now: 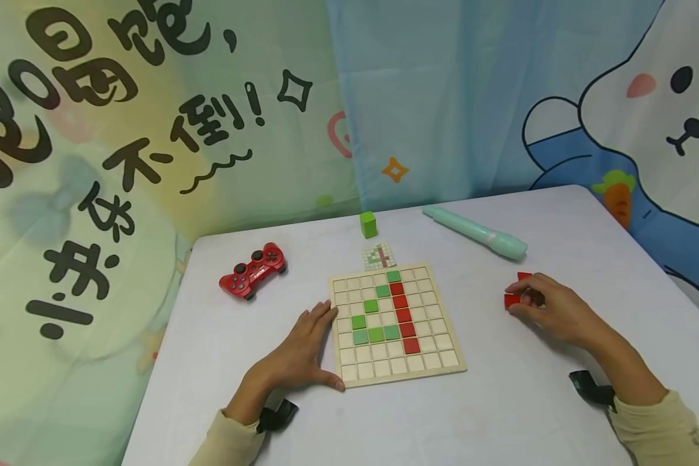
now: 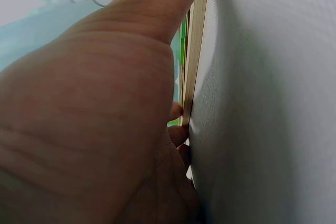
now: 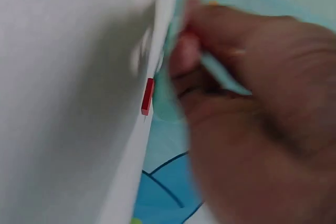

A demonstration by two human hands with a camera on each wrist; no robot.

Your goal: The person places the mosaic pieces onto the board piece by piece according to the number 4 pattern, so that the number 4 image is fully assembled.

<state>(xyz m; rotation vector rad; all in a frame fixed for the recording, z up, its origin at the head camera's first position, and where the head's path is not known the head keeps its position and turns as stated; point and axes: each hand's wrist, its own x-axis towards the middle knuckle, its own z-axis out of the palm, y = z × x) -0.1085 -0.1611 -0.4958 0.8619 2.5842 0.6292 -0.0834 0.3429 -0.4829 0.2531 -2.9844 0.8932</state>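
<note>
In the head view, a square wooden grid board (image 1: 378, 377) lies flat with green tiles (image 1: 371, 306) and a column of red tiles (image 1: 404, 315) set in it. My left hand (image 1: 299, 353) rests against its left edge with fingers extended, the thumb at the near left corner. In the left wrist view the fingers (image 2: 178, 135) touch the board's side (image 2: 195, 51). Off to the right of the board, my right hand (image 1: 559, 310) pinches a red tile (image 1: 510, 300) between thumb and fingertips. Another red tile (image 3: 147, 97) lies on the table close by; the fingers are blurred there.
Behind the board lie a small pattern card (image 1: 378, 256) and a green block (image 1: 368, 224). A red game controller (image 1: 253, 270) is at the left, and a mint-green tube-shaped object (image 1: 474, 232) at the back right. Printed curtains (image 1: 268, 129) hang behind the white table (image 1: 443, 427).
</note>
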